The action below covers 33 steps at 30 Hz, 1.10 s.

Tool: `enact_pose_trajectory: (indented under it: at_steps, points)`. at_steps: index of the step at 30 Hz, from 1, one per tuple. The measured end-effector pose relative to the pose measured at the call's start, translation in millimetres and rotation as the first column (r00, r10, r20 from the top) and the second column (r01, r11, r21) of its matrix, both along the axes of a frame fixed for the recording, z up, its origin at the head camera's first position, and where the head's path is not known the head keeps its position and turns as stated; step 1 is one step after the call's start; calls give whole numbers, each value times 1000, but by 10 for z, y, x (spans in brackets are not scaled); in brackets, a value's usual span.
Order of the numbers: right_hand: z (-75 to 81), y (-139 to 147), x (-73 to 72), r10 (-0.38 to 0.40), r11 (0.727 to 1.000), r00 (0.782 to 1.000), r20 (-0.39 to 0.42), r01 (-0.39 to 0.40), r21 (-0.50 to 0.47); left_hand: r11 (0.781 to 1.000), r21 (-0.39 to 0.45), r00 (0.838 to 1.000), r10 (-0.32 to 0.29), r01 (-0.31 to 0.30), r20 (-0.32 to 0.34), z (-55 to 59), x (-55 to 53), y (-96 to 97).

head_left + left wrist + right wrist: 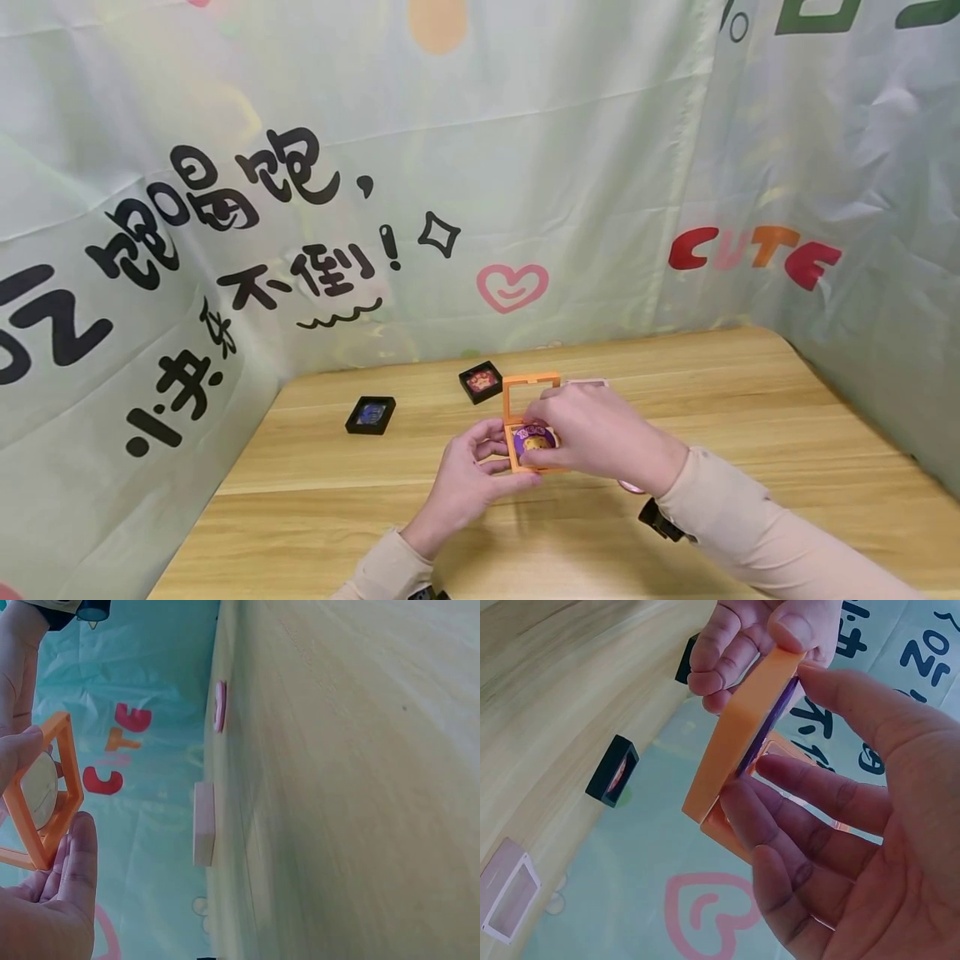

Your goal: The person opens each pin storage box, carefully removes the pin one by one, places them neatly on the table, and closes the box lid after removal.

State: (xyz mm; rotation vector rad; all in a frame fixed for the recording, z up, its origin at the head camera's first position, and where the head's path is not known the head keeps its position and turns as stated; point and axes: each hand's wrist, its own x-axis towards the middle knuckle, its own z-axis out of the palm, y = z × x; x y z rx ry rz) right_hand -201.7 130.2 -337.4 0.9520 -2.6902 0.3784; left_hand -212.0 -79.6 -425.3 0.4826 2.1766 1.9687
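Observation:
My left hand (465,479) holds an orange square display case (532,378) above the wooden table, thumb and fingers along its edges. The case's framed lid stands raised on its hinge. In its base sits a round purple badge (523,447) with a yellow cartoon figure, partly covered by my right hand (600,429). That hand pinches the badge between thumb and fingers, close over the base. The right wrist view shows the purple badge (769,724) edge-on along the orange case (731,727). From the left wrist, its pale back (39,791) shows inside the frame.
Two black square cases lie on the table (300,467) to the left, one with a blue insert (371,415), one with a red insert (482,382). A pale pink case (203,823) and a round pink-edged piece (220,706) lie on the right. Printed curtains (585,208) border the table.

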Motion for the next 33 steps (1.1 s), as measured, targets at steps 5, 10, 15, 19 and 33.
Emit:
enact_pose_trajectory:
  at_steps: [5, 10, 15, 19, 33]
  points:
    - [-25, -30, 0, -6, 1000, 999, -42, 7, 12, 1000, 8, 1000, 3, -3, 6, -5, 2, -9]
    - [-50, -48, -4, -15, 999, 997, -78, 17, 32, 1000, 8, 1000, 1, -1, 0, -14, -3, -15]
    - [-65, -55, -4, -21, 999, 994, -104, 25, 39, 1000, 9, 1000, -5, 5, -2, -22, -3, -29]
    - [-75, -60, -3, -26, 999, 993, -118, 31, 41, 1000, 13, 1000, -6, 6, 4, -22, -4, -34]
    - [-81, -45, -11, -6, 1000, 990, -138, 9, 20, 1000, 9, 1000, -8, 8, 3, -13, -3, -38]
